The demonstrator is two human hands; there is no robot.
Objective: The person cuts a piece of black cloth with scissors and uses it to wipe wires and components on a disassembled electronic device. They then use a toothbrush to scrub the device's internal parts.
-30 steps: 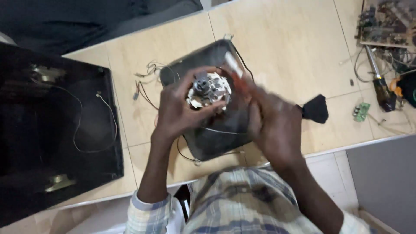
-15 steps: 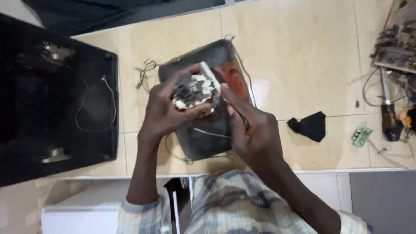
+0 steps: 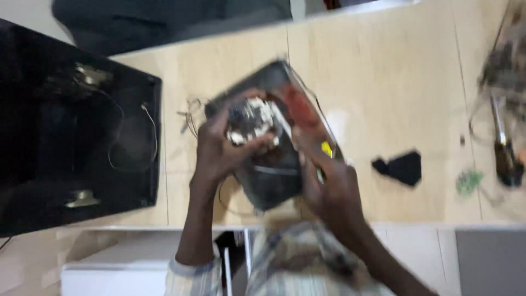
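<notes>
A dark picture tube [image 3: 274,181] lies funnel side up on the beige tiled floor [image 3: 383,82], tilted and blurred by motion. My left hand [image 3: 219,153] grips the white and grey coil yoke [image 3: 252,120] on its neck. Along the tube's right edge, next to a reddish patch and a small yellow spot [image 3: 326,148], my right hand [image 3: 329,192] holds the rim. Thin wires [image 3: 189,118] trail from the tube's left side.
An open black television cabinet [image 3: 76,131] with loose wires lies at the left. At the right are a black cloth scrap [image 3: 402,166], a small green circuit board [image 3: 469,181], a soldering tool [image 3: 507,153] and a larger circuit board [image 3: 507,55]. A white step edge [image 3: 411,227] runs below.
The tube has tilted up and turned. My right hand slid from its top down along the right edge, and my left hand stayed on the yoke. The view shifted and blurred.
</notes>
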